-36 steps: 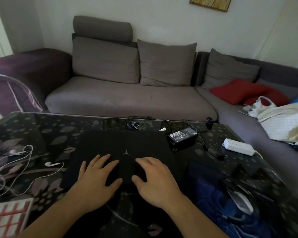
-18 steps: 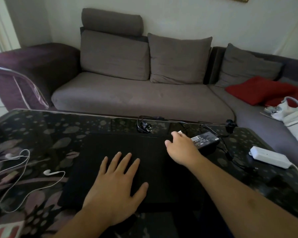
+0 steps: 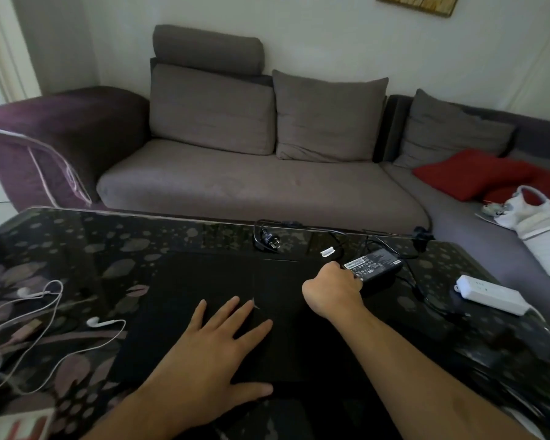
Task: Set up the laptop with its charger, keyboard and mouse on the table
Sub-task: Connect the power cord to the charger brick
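While my left hand [image 3: 216, 354] lies flat with its fingers spread on the closed laptop [image 3: 204, 287], my right hand [image 3: 332, 289] reaches past the lid's far right corner and curls round the near end of the charger brick [image 3: 373, 265]. That laptop is a matte black slab, square-cornered, with a small pale star-shaped mark just beyond my left fingertips. It lies in the middle of the worktop [image 3: 92, 246], a glossy dark glass top printed with mauve flowers and grey spots that mirrors the room. The brick is a black, boxy block of hard plastic with a white-lettered label on its upper face; it sits just beside the laptop, off its far right corner. Its thin black cable [image 3: 331, 231] loops along the far edge of the worktop, and the pronged plug [image 3: 270, 242] lies beyond the laptop, well apart from both hands. A white power strip [image 3: 489, 293], long and smooth, rests to the right of the brick. White earphones [image 3: 54, 315] with tangled cords trail to the left of the laptop. Behind the worktop stands a grey fabric sofa [image 3: 261, 185] with soft square cushions and a red pillow [image 3: 470, 173].
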Demonstrator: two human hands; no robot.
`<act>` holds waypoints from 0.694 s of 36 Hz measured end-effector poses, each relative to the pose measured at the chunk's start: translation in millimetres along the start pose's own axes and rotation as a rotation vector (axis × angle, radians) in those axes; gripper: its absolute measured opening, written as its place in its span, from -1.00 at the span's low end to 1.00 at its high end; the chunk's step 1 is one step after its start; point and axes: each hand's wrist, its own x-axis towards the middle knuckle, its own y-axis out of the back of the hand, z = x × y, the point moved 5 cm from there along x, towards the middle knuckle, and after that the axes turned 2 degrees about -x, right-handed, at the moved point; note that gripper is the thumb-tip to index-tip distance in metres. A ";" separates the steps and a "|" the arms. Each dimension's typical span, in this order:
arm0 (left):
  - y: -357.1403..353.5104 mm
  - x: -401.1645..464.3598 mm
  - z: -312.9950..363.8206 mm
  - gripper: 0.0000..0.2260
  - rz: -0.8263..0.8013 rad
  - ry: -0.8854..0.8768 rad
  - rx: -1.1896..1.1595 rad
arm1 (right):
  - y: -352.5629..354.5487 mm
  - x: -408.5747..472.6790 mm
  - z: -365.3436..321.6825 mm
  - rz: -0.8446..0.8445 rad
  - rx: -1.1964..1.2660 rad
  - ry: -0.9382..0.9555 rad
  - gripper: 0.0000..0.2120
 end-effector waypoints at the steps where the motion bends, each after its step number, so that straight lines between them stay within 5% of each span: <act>1: -0.6 -1.1 0.3 -0.20 0.008 0.001 -0.013 | 0.3 -1.0 0.9 -0.002 0.000 0.006 -0.41; 11: 4.1 -5.6 3.6 -0.20 0.086 0.071 -0.224 | 1.9 -2.4 -3.3 0.088 -0.172 0.179 -0.44; 14: 11.6 -3.1 5.3 -0.28 0.191 0.103 -0.266 | 3.6 17.7 -10.7 0.135 -0.165 0.277 -0.57; 20: 18.5 17.5 -11.4 -0.68 0.338 0.166 -0.411 | 19.6 94.0 -13.1 0.085 -0.316 0.358 -0.47; 25: 19.2 28.7 -20.9 -0.75 0.337 0.192 -0.490 | 20.6 117.7 -13.9 0.014 -0.418 0.369 -0.65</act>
